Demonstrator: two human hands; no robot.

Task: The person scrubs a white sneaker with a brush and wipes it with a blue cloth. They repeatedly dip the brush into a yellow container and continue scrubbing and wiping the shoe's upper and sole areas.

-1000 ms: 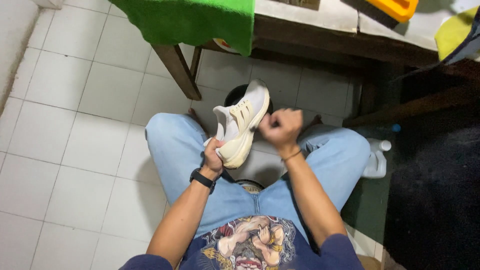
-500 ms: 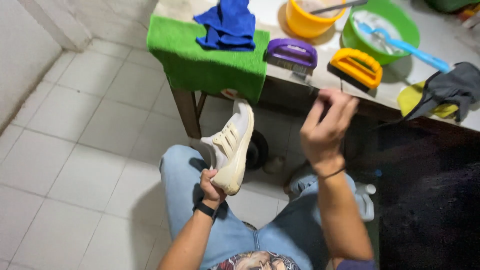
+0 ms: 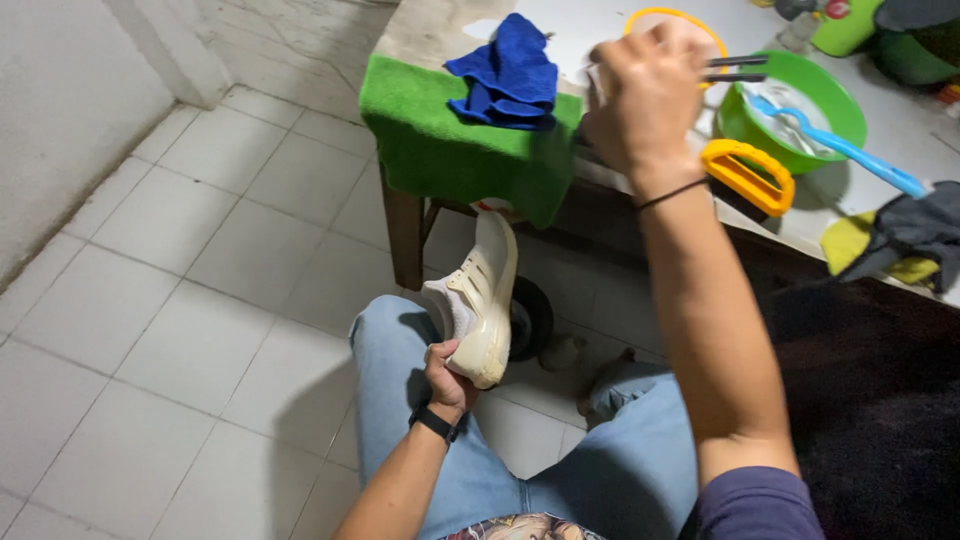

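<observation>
Beside the right hand (image 3: pixel 645 100) | green bowl (image 3: pixel 835 110) holds blue brush (image 3: pixel 850 155) | hand's grip unclear | left hand (image 3: pixel 450 375) grips white shoe (image 3: pixel 483 300) | yellow brush (image 3: pixel 748 175) near.

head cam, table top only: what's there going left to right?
green mat → blue cloth → right hand → orange-handled brush → green bowl → dark grey cloth. Below the table, the left hand holds the cream sneaker.
</observation>
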